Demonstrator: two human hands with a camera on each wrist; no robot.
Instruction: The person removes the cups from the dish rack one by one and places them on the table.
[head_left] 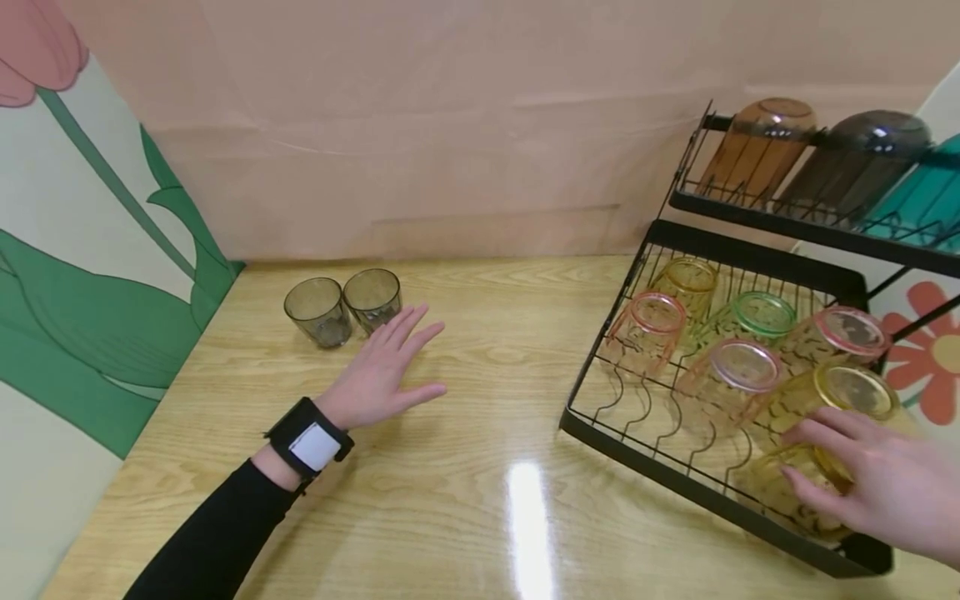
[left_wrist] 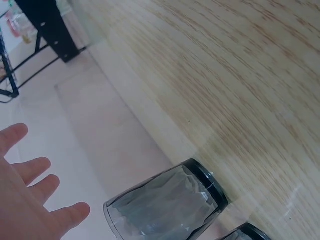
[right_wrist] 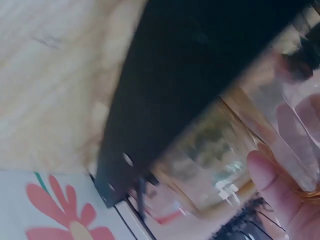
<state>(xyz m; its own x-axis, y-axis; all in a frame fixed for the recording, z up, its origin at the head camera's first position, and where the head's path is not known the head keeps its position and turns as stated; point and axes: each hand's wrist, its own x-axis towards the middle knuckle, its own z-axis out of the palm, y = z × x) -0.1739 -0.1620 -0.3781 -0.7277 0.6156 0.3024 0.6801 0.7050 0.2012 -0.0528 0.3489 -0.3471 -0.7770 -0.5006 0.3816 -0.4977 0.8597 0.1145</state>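
On the left of the table stand two smoky grey glasses, the left one and the right one, both mouth up. My left hand hovers beside them with fingers spread, holding nothing; its fingertips overlap the right glass in the head view. In the left wrist view that hand is apart from a grey glass. At the rack's front right corner, my right hand grips an upside-down yellow glass, partly hidden behind the fingers. The right wrist view shows a fingertip against clear yellowish glass.
The black two-tier wire rack fills the right side. Its lower tier bears several upturned coloured glasses, among them a pink one and a green one. An orange glass, a dark one and a teal one lie on the upper tier.
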